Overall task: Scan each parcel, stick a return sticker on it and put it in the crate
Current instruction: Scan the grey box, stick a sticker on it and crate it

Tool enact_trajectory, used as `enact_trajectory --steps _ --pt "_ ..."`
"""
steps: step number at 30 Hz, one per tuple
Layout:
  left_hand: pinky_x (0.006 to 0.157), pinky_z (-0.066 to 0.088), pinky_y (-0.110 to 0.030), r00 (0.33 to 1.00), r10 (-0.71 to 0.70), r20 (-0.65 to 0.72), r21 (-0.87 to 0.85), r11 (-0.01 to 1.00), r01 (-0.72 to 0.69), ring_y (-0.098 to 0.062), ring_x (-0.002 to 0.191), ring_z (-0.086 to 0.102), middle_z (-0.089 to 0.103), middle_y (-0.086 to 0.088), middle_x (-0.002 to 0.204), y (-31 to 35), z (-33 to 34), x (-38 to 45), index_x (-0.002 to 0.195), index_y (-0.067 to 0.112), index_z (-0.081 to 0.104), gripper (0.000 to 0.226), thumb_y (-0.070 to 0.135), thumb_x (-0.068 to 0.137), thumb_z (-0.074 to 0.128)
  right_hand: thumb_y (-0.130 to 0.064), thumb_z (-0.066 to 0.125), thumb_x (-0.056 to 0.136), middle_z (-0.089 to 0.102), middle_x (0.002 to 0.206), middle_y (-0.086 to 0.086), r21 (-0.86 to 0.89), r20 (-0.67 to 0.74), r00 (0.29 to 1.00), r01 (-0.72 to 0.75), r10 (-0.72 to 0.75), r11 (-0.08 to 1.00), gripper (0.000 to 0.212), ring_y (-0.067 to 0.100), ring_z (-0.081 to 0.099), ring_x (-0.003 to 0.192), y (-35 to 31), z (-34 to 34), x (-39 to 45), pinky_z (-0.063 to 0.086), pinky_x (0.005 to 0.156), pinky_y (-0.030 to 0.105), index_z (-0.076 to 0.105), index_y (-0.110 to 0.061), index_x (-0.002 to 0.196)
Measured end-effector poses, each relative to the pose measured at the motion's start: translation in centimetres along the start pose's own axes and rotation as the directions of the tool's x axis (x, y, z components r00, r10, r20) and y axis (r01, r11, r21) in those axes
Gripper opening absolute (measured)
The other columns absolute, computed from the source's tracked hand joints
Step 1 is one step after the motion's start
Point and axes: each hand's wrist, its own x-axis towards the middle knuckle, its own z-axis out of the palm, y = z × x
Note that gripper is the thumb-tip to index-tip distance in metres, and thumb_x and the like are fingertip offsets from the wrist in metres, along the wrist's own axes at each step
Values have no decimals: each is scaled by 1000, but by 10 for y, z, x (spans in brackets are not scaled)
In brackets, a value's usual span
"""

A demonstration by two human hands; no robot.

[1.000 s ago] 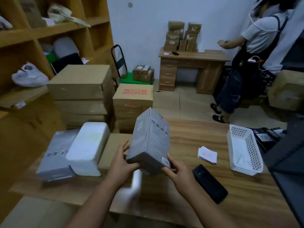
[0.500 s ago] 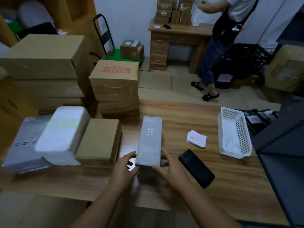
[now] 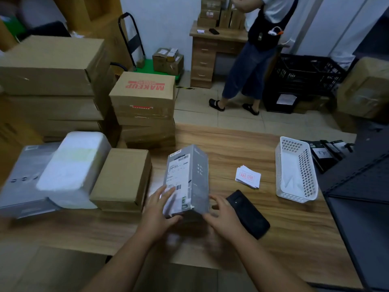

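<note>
Both hands (image 3: pixel 156 209) grasp grey parcel (image 3: pixel 187 180) | tilted, label up | right fingers blurred, seemingly touching

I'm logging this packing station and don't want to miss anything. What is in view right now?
grey box: 1, grey with white shipping label, tilted on the table, between both hands
phone: 1, black, flat on table right of the box
stickers: small stack, white with red print, mid table
basket: 1, white, table right
brown box: 1, table left
white parcel: 1, beside brown box
cartons: several, brown, stacked behind table
crate: 1, black, on floor
other person: 1, by the desk
left hand: on label side
right hand: at box's right edge
</note>
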Motion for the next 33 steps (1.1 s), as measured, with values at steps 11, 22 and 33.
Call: enact_trajectory --steps 11,22,33 --pt "105 33 -24 984 -172 49 11 985 172 -20 133 43 40 -6 149 6 7 4 133 15 57 66 35 75 82 -39 63 91 62 127 -2 -40 36 997 -62 63 997 54 10 60 103 17 14 16 54 89 36 50 -24 141" --pt "109 33 -31 965 -261 0 55 964 260 -25 132 42 44 -9 146 21 35 14 145 18 44 72 42 83 73 -67 41 91 8 161 5 -726 -42 978 -172 207 666 75 27 16 145 107 -55 10 23 112 46 2 -47 152" --pt "98 44 -41 948 -315 44 192 934 302 -28 125 46 46 -5 140 34 31 25 148 31 32 69 54 89 59 -57 53 83 45 133 -1 -596 -85 985 -170 149 785 66 21 35 126 64 -75 9 35 99 39 33 -47 146"
